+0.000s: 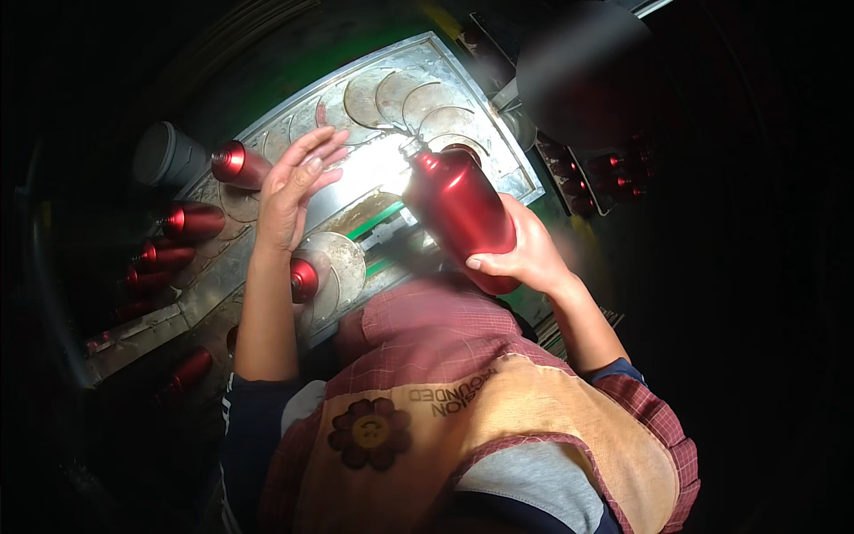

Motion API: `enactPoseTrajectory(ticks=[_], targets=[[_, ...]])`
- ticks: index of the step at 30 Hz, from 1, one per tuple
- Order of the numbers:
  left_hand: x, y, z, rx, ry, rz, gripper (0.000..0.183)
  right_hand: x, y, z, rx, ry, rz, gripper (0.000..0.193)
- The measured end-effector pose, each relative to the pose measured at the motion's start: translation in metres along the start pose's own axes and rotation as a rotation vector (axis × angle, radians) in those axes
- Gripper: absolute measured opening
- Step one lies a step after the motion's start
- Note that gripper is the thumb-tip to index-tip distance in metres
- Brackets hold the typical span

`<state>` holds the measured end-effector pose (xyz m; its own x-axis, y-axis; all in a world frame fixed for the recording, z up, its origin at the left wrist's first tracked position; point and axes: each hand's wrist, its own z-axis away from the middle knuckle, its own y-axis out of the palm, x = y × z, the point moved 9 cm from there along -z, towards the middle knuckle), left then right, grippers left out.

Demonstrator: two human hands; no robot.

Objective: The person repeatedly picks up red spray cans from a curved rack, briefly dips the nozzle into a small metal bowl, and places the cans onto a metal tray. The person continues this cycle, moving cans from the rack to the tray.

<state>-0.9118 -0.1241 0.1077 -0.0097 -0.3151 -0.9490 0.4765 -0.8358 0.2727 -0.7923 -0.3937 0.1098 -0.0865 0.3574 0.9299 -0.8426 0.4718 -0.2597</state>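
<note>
My right hand (pixel 527 247) is wrapped round the lower end of a glossy red bottle (pixel 461 205). The bottle is tilted, its clear threaded neck pointing up and left into a bright patch of light. My left hand (pixel 298 187) is raised with its fingers stretched out, holding nothing. Just beyond its wrist a second red bottle (pixel 240 165) stands on the conveyor (pixel 222 203); whether the hand touches it I cannot tell. A red bottle (pixel 303 280) shows partly behind my left forearm, on a round metal plate (pixel 341 267).
Several red bottles (pixel 191 221) line the conveyor at the left. Overlapping crescent plates (pixel 382 93) cover the metal-edged table. A white bucket (pixel 169 153) stands beyond at the left. More red bottles (pixel 614 178) sit in the dark at the right, below a blurred round object (pixel 583 58).
</note>
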Motion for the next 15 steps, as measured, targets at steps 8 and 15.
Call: enactPoseTrajectory(ticks=[8, 15], targets=[[0.032, 0.141, -0.008, 0.307, 0.004, 0.370, 0.094, -0.005, -0.021, -0.010, 0.107, -0.068, -0.093, 0.078], [0.041, 0.182, -0.030, 0.322, 0.004, 0.444, 0.075, -0.002, -0.070, -0.002, 0.046, 0.038, 0.102, 0.077]])
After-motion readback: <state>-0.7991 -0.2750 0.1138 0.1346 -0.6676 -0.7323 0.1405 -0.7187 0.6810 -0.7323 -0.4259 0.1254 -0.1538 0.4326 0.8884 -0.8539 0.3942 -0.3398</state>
